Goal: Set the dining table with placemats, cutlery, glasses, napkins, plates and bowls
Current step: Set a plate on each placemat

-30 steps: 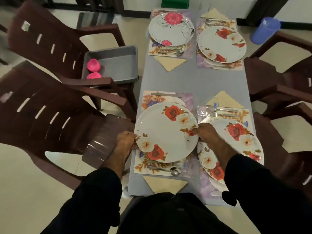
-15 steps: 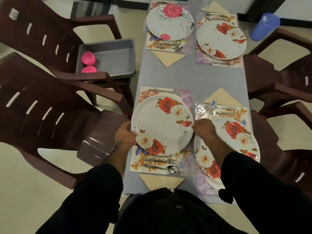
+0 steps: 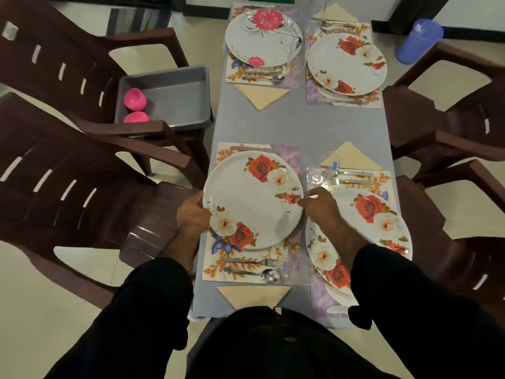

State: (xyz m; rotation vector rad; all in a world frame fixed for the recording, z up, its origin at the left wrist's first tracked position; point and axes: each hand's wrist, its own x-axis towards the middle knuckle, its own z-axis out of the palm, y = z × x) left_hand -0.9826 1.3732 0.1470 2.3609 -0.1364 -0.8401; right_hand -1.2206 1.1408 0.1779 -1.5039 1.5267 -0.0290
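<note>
Item: rose-patterned plate [image 3: 252, 199], near-left setting, lying over a floral placemat [image 3: 246, 265] on the grey table [image 3: 295, 127]. The left hand [image 3: 192, 214] grasps its left rim and the right hand [image 3: 319, 205] pinches its right rim; whether the plate rests fully on the mat or is slightly lifted cannot be told. A knife [image 3: 257, 149] lies on the mat just beyond the plate; a fork [image 3: 252, 261] and spoon [image 3: 252, 273] lie on the mat's near strip, and a folded beige napkin [image 3: 252, 296] lies just beside the mat's near edge, pointing at the person. Near-right setting: second rose plate [image 3: 379, 217], partly under the right forearm, with cutlery [image 3: 349, 178], an overturned clear glass [image 3: 318, 173] and a beige napkin [image 3: 351, 158] beyond it. Far-left setting: pink-flower plate [image 3: 263, 38], cutlery and a napkin [image 3: 262, 95] nearer than it. Far-right setting: rose plate [image 3: 347, 62] on a purple-edged mat. Left of the table, a grey tub [image 3: 175, 97] sits on a brown plastic chair [image 3: 68, 58] and holds two pink bowls [image 3: 135, 98]. A blue jug [image 3: 419, 41] stands on the floor at far right.
</note>
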